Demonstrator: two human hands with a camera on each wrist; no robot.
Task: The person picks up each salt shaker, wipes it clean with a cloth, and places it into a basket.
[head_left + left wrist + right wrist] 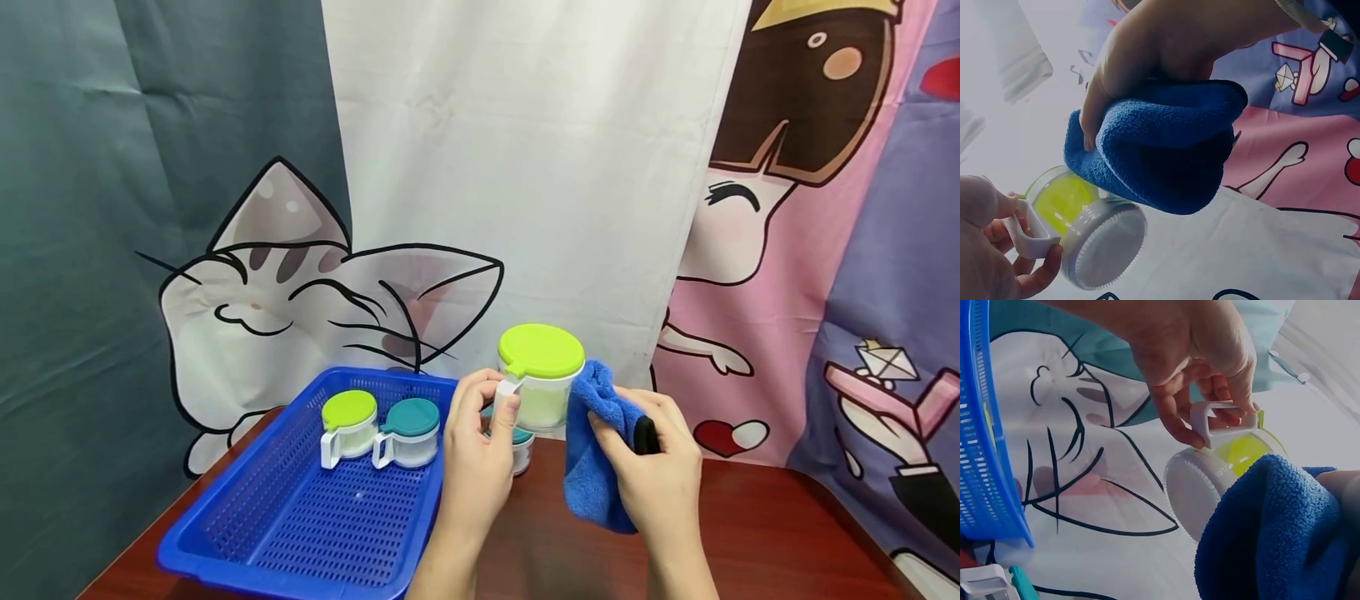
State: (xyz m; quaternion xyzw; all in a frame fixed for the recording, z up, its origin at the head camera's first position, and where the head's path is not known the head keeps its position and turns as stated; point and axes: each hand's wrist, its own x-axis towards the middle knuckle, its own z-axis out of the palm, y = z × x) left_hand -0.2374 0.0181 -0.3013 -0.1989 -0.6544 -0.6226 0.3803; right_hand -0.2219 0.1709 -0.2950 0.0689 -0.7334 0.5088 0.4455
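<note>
My left hand (480,454) grips the white handle of a clear seasoning jar (543,400) with a lime-green lid (542,350), raised above the table. In the left wrist view the jar's ribbed base (1110,247) shows. My right hand (656,475) holds a folded blue cloth (596,467), its thumb pressed over the front. The cloth's edge meets the jar's right side. In the right wrist view the cloth (1279,531) overlaps part of the jar (1200,487). A teal-lidded jar (521,454) stands on the table, partly hidden behind my left hand.
A blue perforated basket (292,575) lies on the left of the brown table (757,525). Inside it, at the far end, stand a green-lidded jar (350,425) and a teal-lidded jar (411,433). A printed cartoon curtain (525,167) hangs behind the table.
</note>
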